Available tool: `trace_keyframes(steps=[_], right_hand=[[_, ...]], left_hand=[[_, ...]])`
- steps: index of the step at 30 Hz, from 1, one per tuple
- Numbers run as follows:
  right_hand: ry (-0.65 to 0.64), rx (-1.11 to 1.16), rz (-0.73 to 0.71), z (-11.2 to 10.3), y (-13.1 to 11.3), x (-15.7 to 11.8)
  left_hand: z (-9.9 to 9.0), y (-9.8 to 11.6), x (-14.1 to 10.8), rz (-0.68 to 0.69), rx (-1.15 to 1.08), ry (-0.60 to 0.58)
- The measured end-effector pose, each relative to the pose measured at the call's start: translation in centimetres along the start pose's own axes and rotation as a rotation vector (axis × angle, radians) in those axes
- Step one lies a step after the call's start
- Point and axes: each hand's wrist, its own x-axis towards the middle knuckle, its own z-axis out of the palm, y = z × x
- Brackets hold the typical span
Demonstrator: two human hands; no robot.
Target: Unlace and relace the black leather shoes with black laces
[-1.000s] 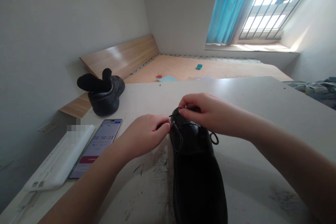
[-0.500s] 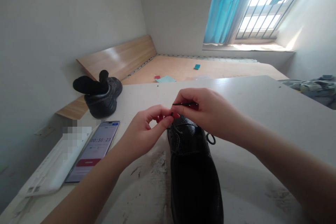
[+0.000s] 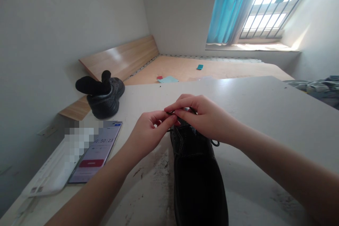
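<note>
A black leather shoe (image 3: 198, 169) lies on the white table, its toe pointing toward me. Above its far end my left hand (image 3: 156, 123) pinches a dark shoelace between thumb and index finger. My right hand (image 3: 198, 113) meets it there, thumb and fingers closed on the same lace. The fingertips of both hands nearly touch. A loop of the shoelace (image 3: 215, 143) sticks out on the shoe's right side, below my right hand. The shoe's opening is mostly hidden behind my hands.
A second black shoe (image 3: 104, 104) with black fabric in it stands at the table's left. Nearer lie a phone (image 3: 99, 152) with a timer and a white box (image 3: 50, 173). Behind the white table (image 3: 246, 113) is a wooden surface (image 3: 233, 67) with a small teal item (image 3: 200, 66).
My right hand has tilted down and left, its fingers now reaching over my left fingertips. The lace end that stuck out from my right fingers is now mostly hidden.
</note>
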Motion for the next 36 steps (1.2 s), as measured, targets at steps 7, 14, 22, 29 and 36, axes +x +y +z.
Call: trace_keyframes(steps=[7,14,22,29,36], right_hand=[[0.116,-0.129,-0.131,0.3,0.1,-0.5],[0.132,-0.276,-0.191,0.3,0.5,-0.6],[0.13,-0.526,-0.379,-0.1,0.6,-0.7],[0.116,-0.829,-0.468,-0.6,-0.1,-1.0],[0.052,-0.858,-0.396,-0.6,-0.3,-1.0]], left_hand=[[0.1,0.2,-0.2,0.054,0.082,0.037],[0.2,0.5,-0.3,0.039,0.166,0.012],[0.2,0.6,-0.4,-0.009,0.051,0.075],[0.1,0.3,-0.1,0.011,0.0,0.09],[-0.2,0.6,-0.7,0.185,0.318,0.183]])
